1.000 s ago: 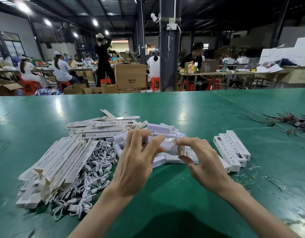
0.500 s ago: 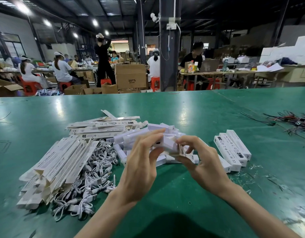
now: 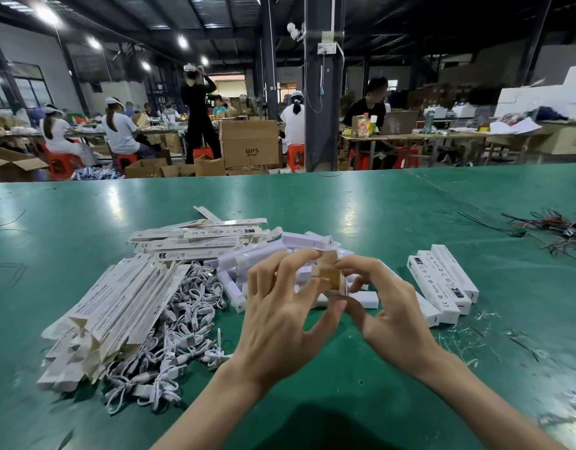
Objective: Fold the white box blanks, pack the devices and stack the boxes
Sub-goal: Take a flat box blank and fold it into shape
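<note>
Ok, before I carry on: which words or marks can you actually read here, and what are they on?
"BPS": cardboard carton behind the table.
"SMART SENSOR LAMP": flat box blanks on the left.
"CE", "RoHS": packed boxes on the right, and the rear blanks.
The fine print on all of these is too small to read.
The box being folded shows no legible text.

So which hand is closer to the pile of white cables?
Left. The left hand is just right of the tangled white cable pile; the right hand sits farther right.
</note>
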The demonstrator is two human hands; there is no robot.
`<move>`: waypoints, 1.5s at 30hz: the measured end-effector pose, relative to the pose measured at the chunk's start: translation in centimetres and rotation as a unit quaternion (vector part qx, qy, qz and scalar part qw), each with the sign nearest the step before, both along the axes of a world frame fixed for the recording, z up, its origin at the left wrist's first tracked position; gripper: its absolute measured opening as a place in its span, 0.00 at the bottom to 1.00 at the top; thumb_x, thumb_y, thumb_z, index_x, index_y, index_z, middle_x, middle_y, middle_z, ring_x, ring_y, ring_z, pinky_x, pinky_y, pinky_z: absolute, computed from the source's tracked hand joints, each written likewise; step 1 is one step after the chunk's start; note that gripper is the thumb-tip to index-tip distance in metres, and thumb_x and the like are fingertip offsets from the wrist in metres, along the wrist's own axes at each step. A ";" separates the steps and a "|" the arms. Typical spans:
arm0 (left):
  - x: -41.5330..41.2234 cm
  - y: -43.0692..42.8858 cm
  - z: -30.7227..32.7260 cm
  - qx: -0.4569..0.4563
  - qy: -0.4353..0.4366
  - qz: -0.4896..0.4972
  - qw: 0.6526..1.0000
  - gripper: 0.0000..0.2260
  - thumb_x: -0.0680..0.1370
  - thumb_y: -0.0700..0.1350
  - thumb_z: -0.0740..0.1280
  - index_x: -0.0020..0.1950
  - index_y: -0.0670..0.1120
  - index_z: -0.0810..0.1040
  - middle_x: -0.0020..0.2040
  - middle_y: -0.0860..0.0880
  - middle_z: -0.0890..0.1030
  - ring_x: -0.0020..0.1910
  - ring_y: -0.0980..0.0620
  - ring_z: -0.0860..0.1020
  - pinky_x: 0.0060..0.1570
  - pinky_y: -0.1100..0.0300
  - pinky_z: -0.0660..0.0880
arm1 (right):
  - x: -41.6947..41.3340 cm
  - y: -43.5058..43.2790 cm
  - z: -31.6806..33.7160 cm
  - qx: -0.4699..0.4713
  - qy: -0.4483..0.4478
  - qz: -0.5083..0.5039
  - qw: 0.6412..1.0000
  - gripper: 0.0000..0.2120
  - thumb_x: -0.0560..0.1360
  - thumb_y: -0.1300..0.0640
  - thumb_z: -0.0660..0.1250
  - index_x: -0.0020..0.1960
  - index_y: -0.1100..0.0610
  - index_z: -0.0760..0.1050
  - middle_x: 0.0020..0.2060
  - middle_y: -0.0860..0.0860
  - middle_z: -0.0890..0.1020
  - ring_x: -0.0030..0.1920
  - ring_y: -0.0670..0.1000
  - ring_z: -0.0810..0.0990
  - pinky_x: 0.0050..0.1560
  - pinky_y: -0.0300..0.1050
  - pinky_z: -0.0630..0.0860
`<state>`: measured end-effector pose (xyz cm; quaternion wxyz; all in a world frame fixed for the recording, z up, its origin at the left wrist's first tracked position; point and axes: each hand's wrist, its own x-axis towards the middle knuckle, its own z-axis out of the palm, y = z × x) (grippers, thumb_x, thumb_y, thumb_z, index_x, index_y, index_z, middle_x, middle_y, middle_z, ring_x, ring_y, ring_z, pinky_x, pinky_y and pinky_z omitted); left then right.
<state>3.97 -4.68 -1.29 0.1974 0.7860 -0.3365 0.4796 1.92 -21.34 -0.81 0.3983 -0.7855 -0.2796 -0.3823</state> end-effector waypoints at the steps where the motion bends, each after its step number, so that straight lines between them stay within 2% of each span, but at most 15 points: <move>1: 0.0 0.0 -0.1 -0.002 0.003 -0.007 1.000 0.16 0.78 0.55 0.63 0.60 0.48 0.80 0.64 0.50 0.68 0.63 0.48 0.67 0.65 0.58 0.60 | 0.0 0.0 0.0 0.000 -0.005 -0.004 1.000 0.25 0.68 0.66 0.72 0.60 0.47 0.70 0.49 0.37 0.79 0.46 0.37 0.75 0.47 0.32 0.73; 5: 1.2 1.0 0.3 -0.064 0.042 -0.086 0.993 0.13 0.80 0.50 0.60 0.63 0.46 0.69 0.62 0.49 0.68 0.61 0.53 0.67 0.63 0.57 0.66 | 0.2 -0.3 0.1 0.007 -0.025 -0.019 0.999 0.24 0.70 0.62 0.73 0.61 0.48 0.70 0.55 0.35 0.77 0.46 0.38 0.76 0.46 0.34 0.74; 8: 4.0 4.5 1.7 -0.127 0.209 0.000 0.970 0.06 0.81 0.43 0.58 0.58 0.47 0.70 0.54 0.52 0.73 0.48 0.56 0.73 0.50 0.57 0.76 | 0.5 -0.7 -0.1 0.013 -0.020 -0.030 0.999 0.28 0.68 0.67 0.76 0.61 0.47 0.69 0.54 0.35 0.77 0.41 0.46 0.77 0.45 0.37 0.75; 11: 6.7 9.4 0.9 0.006 0.391 0.241 0.888 0.08 0.82 0.43 0.58 0.58 0.47 0.75 0.57 0.47 0.76 0.52 0.50 0.74 0.54 0.55 0.74 | 0.5 -0.5 -0.2 0.008 -0.037 -0.031 0.999 0.26 0.69 0.64 0.75 0.60 0.46 0.69 0.53 0.33 0.76 0.40 0.46 0.76 0.46 0.32 0.73; 13: 7.1 11.3 -0.6 0.096 0.424 0.335 0.836 0.11 0.81 0.47 0.59 0.62 0.46 0.74 0.61 0.44 0.75 0.59 0.46 0.73 0.59 0.53 0.71 | 0.3 0.1 -0.2 -0.004 -0.049 -0.030 0.998 0.27 0.68 0.63 0.73 0.59 0.43 0.68 0.52 0.31 0.74 0.42 0.44 0.76 0.48 0.29 0.71; 15: 7.1 11.6 -1.8 0.153 0.435 0.375 0.804 0.15 0.81 0.52 0.60 0.64 0.46 0.71 0.64 0.43 0.73 0.64 0.44 0.71 0.61 0.53 0.69 | 0.2 0.5 -0.5 -0.017 -0.058 -0.026 0.998 0.28 0.67 0.65 0.72 0.60 0.44 0.67 0.53 0.29 0.73 0.45 0.41 0.75 0.50 0.28 0.70; 18: 7.3 11.3 -2.4 0.128 0.414 0.374 0.820 0.14 0.81 0.51 0.62 0.62 0.46 0.74 0.61 0.45 0.76 0.62 0.45 0.72 0.58 0.53 0.72 | 0.1 1.0 -1.1 -0.019 -0.072 -0.019 0.997 0.29 0.67 0.66 0.72 0.60 0.46 0.66 0.52 0.31 0.72 0.48 0.36 0.73 0.51 0.31 0.71; 20: 7.3 11.1 -2.4 0.109 0.395 0.367 0.835 0.11 0.80 0.51 0.64 0.58 0.47 0.76 0.58 0.47 0.77 0.59 0.47 0.75 0.54 0.53 0.75 | 0.1 1.1 -1.5 -0.019 -0.085 -0.022 0.996 0.28 0.67 0.67 0.73 0.60 0.48 0.67 0.51 0.34 0.73 0.47 0.38 0.74 0.51 0.32 0.72; 24: 6.8 11.0 -2.2 0.053 0.377 0.333 0.862 0.08 0.78 0.49 0.68 0.54 0.47 0.77 0.54 0.47 0.78 0.55 0.46 0.75 0.50 0.54 0.73 | 0.1 1.3 -1.6 -0.027 -0.078 -0.017 0.996 0.28 0.67 0.67 0.72 0.61 0.50 0.68 0.51 0.37 0.73 0.48 0.39 0.73 0.52 0.31 0.71; 27: 6.5 11.0 -1.7 -0.030 0.358 0.286 0.888 0.06 0.77 0.46 0.70 0.49 0.46 0.75 0.45 0.48 0.80 0.47 0.47 0.77 0.46 0.53 0.74 | 0.0 1.4 -1.6 -0.027 -0.071 -0.018 0.997 0.29 0.67 0.66 0.72 0.62 0.47 0.66 0.51 0.34 0.72 0.47 0.38 0.73 0.52 0.30 0.70; 32: 5.4 9.8 0.3 -0.231 0.342 0.082 0.907 0.06 0.76 0.42 0.71 0.48 0.47 0.74 0.42 0.53 0.79 0.41 0.58 0.78 0.42 0.67 0.72 | -0.2 1.5 -1.4 -0.023 -0.068 -0.024 0.997 0.30 0.68 0.65 0.72 0.62 0.45 0.64 0.54 0.26 0.71 0.47 0.38 0.72 0.52 0.28 0.69; 35: 4.4 8.5 1.4 -0.330 0.354 -0.052 0.873 0.06 0.77 0.40 0.68 0.50 0.47 0.73 0.44 0.52 0.80 0.40 0.62 0.79 0.45 0.64 0.77 | -0.3 1.6 -1.3 -0.022 -0.055 -0.027 0.998 0.29 0.68 0.65 0.72 0.62 0.46 0.65 0.54 0.26 0.71 0.48 0.34 0.72 0.52 0.26 0.68; 39: 3.2 6.9 2.0 -0.420 0.396 -0.168 0.799 0.05 0.78 0.37 0.65 0.52 0.42 0.71 0.44 0.46 0.81 0.40 0.57 0.81 0.43 0.65 0.79 | -0.2 1.4 -1.6 -0.019 -0.029 -0.029 0.999 0.27 0.68 0.66 0.73 0.60 0.47 0.68 0.54 0.27 0.72 0.49 0.33 0.72 0.52 0.25 0.67; 43: 2.6 6.2 1.8 -0.454 0.435 -0.252 0.736 0.13 0.71 0.40 0.68 0.53 0.44 0.70 0.43 0.48 0.85 0.42 0.54 0.83 0.44 0.62 0.80 | 0.1 1.3 -1.9 -0.014 0.002 -0.038 0.999 0.31 0.66 0.70 0.76 0.59 0.47 0.68 0.52 0.36 0.74 0.47 0.34 0.73 0.50 0.24 0.68; 45: 2.7 5.9 1.5 -0.432 0.456 -0.250 0.737 0.17 0.69 0.41 0.70 0.56 0.46 0.70 0.46 0.48 0.85 0.44 0.52 0.83 0.45 0.61 0.80 | 0.1 1.2 -1.9 -0.008 0.011 -0.038 0.999 0.31 0.66 0.71 0.76 0.59 0.47 0.68 0.50 0.35 0.77 0.47 0.34 0.74 0.49 0.25 0.68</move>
